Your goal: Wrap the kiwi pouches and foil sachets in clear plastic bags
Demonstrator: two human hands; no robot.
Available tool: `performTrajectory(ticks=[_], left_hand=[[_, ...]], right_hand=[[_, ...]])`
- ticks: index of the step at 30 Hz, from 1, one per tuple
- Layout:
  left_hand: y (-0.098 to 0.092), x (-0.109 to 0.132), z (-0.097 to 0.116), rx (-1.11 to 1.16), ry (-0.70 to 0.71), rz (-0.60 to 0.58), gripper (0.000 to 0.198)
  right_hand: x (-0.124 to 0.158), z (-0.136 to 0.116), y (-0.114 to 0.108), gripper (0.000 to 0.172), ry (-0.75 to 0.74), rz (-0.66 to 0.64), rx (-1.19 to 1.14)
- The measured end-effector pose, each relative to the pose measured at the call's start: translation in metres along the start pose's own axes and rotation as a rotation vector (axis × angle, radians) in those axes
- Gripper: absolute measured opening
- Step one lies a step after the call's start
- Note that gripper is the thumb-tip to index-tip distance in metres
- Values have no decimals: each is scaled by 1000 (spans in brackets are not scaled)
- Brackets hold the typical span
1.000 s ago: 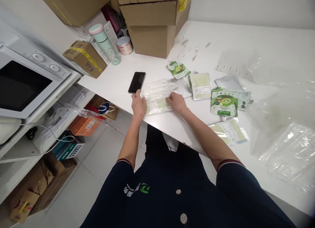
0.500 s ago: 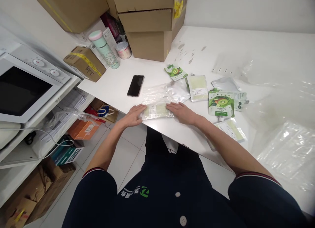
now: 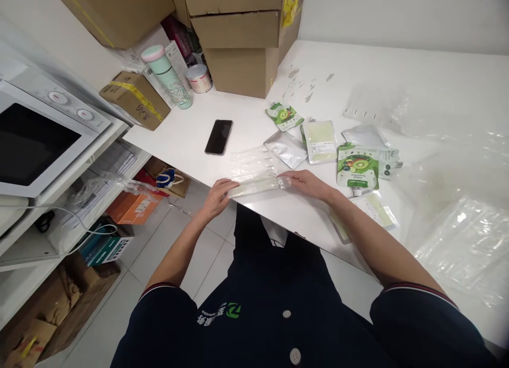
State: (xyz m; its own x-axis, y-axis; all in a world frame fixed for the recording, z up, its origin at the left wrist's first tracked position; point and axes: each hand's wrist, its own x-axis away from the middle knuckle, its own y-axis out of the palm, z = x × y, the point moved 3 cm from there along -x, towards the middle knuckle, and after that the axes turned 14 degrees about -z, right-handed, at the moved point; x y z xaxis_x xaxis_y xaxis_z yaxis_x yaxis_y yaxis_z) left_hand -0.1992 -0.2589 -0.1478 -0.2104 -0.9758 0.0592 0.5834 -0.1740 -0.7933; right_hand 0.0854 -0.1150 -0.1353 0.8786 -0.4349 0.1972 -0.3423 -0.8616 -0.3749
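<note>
A clear plastic air-column bag (image 3: 254, 163) lies at the near edge of the white table, its front part wrapped around a pale green pouch (image 3: 254, 186). My left hand (image 3: 220, 195) grips the left end of this bundle, fingers on top and thumb hidden. At the right end, my right hand (image 3: 304, 183) pinches the plastic between fingers and thumb. Just behind lies a silver pouch (image 3: 289, 149). Farther right are a pale green labelled pouch (image 3: 320, 141) and a green kiwi-print spout pouch (image 3: 358, 166), with a smaller kiwi-print pouch (image 3: 283, 116) behind.
A black phone (image 3: 219, 137) lies left of the bag. Cardboard boxes (image 3: 240, 71), a mint bottle (image 3: 169, 79) and a tin (image 3: 199, 79) stand at the back. Clear plastic packaging (image 3: 465, 246) covers the right side. A microwave (image 3: 43, 134) sits on the left shelf.
The pouch's flat, labelled face has tipped up into a narrower roll at the table edge. My left hand has dropped slightly closer to me, and my right fingers have gone from flat to pinching.
</note>
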Motion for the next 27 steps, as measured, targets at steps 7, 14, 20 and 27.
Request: performTrajectory(ticks=[7,14,20,27], left_hand=[[-10,-44,-6,105,-429,280,42],[-23,-89,0,-113,-548,184,30],[-14,-94,24,-298,-692,10,34],[-26,-120,43,-459,-271,46,45]], right_hand=[[-40,-5,-8,62,175,214,-222],[-50,-5,13,82,359,393,78],[-30,-14,27,87,503,340,164],[-34,-22,27,77,563,292,346]])
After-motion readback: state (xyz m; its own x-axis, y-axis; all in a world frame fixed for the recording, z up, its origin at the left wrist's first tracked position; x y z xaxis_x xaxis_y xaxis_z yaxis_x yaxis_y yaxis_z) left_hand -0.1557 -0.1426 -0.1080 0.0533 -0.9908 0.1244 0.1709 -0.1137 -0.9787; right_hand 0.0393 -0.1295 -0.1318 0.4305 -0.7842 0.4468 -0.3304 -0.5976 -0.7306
